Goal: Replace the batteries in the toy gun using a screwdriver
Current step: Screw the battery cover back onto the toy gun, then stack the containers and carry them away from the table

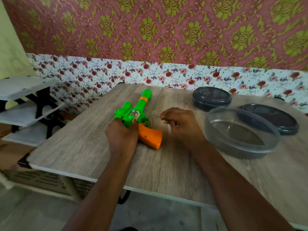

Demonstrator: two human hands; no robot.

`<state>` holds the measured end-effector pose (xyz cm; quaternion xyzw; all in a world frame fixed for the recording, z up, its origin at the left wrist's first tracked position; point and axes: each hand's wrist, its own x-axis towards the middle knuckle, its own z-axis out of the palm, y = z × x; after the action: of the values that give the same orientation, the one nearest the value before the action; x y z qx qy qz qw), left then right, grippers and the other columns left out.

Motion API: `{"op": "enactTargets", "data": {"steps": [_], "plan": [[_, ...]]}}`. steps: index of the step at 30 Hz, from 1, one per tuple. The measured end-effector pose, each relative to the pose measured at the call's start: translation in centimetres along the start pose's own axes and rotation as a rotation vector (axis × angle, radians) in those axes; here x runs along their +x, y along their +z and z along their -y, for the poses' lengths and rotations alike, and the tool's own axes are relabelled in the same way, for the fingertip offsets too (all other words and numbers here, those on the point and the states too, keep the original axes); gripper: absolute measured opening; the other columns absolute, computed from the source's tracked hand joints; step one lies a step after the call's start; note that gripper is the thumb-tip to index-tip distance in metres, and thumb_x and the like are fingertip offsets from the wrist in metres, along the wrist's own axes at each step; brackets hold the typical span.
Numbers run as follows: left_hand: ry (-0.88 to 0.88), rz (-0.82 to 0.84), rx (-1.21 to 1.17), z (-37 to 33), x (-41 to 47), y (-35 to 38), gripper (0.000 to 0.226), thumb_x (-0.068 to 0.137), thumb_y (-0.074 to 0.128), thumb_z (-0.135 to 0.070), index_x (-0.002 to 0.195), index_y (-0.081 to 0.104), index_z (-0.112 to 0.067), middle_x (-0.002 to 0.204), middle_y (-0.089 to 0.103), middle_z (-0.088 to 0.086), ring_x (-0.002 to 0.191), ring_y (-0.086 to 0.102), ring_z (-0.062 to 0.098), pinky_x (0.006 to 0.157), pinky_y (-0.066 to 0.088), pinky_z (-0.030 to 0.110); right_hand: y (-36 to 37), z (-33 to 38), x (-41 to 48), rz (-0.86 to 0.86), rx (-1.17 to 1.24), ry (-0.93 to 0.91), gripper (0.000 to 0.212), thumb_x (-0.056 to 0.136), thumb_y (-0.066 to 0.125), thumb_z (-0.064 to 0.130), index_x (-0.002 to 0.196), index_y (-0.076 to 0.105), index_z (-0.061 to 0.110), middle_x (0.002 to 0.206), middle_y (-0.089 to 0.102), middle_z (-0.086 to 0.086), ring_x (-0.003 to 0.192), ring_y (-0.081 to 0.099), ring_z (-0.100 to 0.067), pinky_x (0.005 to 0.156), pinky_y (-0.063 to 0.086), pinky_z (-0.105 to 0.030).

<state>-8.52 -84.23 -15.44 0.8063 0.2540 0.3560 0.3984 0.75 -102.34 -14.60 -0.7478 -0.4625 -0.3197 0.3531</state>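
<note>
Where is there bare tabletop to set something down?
Bare wood: left of the toy gun out to the table edge, and the broad near strip in front of it. Crowded: the right side, with the clear bowl, far dark container and near dark container.

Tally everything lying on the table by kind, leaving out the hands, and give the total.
Toy gun: 1
Clear round container: 1
Dark round tubs or lids, hard to tell which: 2
Total: 4
</note>
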Motion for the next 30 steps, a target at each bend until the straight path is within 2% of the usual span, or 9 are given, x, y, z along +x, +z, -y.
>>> {"op": "enactTargets", "data": {"steps": [4, 9, 13, 18, 19, 22, 23, 27, 30], "plan": [[0.032, -0.024, -0.013, 0.6, 0.1, 0.2, 0.043, 0.087, 0.070, -0.041, 0.099, 0.075, 0.000, 0.091, 0.073, 0.021, 0.095, 0.066, 0.040, 0.080, 0.051, 0.045, -0.1, 0.2, -0.2, 0.146, -0.106, -0.015, 0.040, 0.065, 0.044, -0.007, 0.086, 0.078, -0.003, 0.089, 0.077, -0.016, 0.080, 0.075, -0.032, 0.073, 0.063, -0.041], [-0.008, -0.050, -0.014, 0.3, -0.3, -0.1, 0.039, 0.088, 0.077, -0.030, 0.109, 0.072, 0.002, 0.101, 0.069, 0.023, 0.106, 0.060, 0.040, 0.083, 0.037, 0.037, 0.2, 0.0, -0.7, 0.405, -0.141, 0.037, 0.042, 0.056, 0.059, -0.015, 0.091, 0.077, 0.000, 0.092, 0.075, -0.016, 0.086, 0.072, -0.035, 0.079, 0.061, -0.048], [-0.021, -0.066, -0.019, 0.4, -0.5, -0.3, 0.035, 0.086, 0.078, -0.026, 0.109, 0.070, -0.001, 0.109, 0.064, 0.022, 0.104, 0.059, 0.039, 0.085, 0.035, 0.034, 0.3, 0.4, -0.8, 0.442, -0.147, 0.078, 0.040, 0.061, 0.059, -0.011, 0.094, 0.077, 0.003, 0.096, 0.075, -0.014, 0.092, 0.072, -0.033, 0.083, 0.060, -0.046], [0.075, -0.125, -0.088, -0.2, -1.4, -0.6, 0.038, 0.084, 0.074, -0.014, 0.117, 0.058, -0.004, 0.117, 0.061, 0.016, 0.113, 0.051, 0.035, 0.099, 0.036, 0.039, -0.1, 1.5, -0.8, 0.303, -0.118, 0.109, 0.043, 0.061, 0.055, -0.007, 0.096, 0.078, 0.000, 0.103, 0.077, -0.017, 0.098, 0.075, -0.033, 0.095, 0.055, -0.038], [0.122, -0.132, -0.108, -0.4, -1.6, -0.7, 0.038, 0.084, 0.073, -0.011, 0.118, 0.058, -0.004, 0.117, 0.061, 0.014, 0.112, 0.051, 0.033, 0.098, 0.036, 0.034, -0.3, 1.7, -0.7, 0.259, -0.115, 0.121, 0.042, 0.062, 0.055, -0.007, 0.096, 0.079, 0.000, 0.104, 0.077, -0.017, 0.099, 0.074, -0.032, 0.096, 0.053, -0.036], [0.245, -0.103, -0.190, -1.3, -2.1, -1.0, 0.033, 0.086, 0.070, -0.005, 0.117, 0.059, -0.005, 0.116, 0.061, 0.012, 0.109, 0.056, 0.027, 0.088, 0.031, 0.005, -1.5, 2.4, -0.7, 0.124, -0.123, 0.167, 0.046, 0.063, 0.053, -0.015, 0.098, 0.078, 0.003, 0.106, 0.076, -0.012, 0.101, 0.073, -0.026, 0.094, 0.057, -0.033], [0.298, -0.089, -0.207, -1.7, -2.3, -0.9, 0.031, 0.087, 0.069, -0.004, 0.116, 0.060, -0.005, 0.115, 0.061, 0.012, 0.107, 0.059, 0.025, 0.088, 0.033, 0.003, -2.1, 2.8, -0.9, 0.069, -0.132, 0.181, 0.047, 0.064, 0.055, -0.019, 0.098, 0.078, 0.004, 0.105, 0.075, -0.010, 0.100, 0.072, -0.023, 0.092, 0.058, -0.032], [0.458, -0.010, -0.253, -3.0, -3.6, -0.2, 0.023, 0.091, 0.066, -0.004, 0.113, 0.062, -0.008, 0.112, 0.062, 0.008, 0.101, 0.062, 0.016, 0.088, 0.049, 0.023, -4.7, 5.2, -2.0, -0.163, -0.157, 0.237, 0.043, 0.072, 0.059, -0.024, 0.099, 0.078, 0.004, 0.101, 0.075, -0.007, 0.094, 0.072, -0.017, 0.088, 0.056, -0.022], [0.433, 0.127, -0.354, -4.9, -5.9, 0.8, 0.024, 0.091, 0.066, -0.001, 0.114, 0.064, -0.010, 0.110, 0.066, 0.005, 0.094, 0.065, 0.012, 0.081, 0.056, 0.022, -8.0, 6.3, -3.4, -0.276, -0.235, 0.240, 0.032, 0.078, 0.065, -0.017, 0.098, 0.077, 0.004, 0.099, 0.076, -0.008, 0.092, 0.072, -0.016, 0.092, 0.048, -0.008]]}}
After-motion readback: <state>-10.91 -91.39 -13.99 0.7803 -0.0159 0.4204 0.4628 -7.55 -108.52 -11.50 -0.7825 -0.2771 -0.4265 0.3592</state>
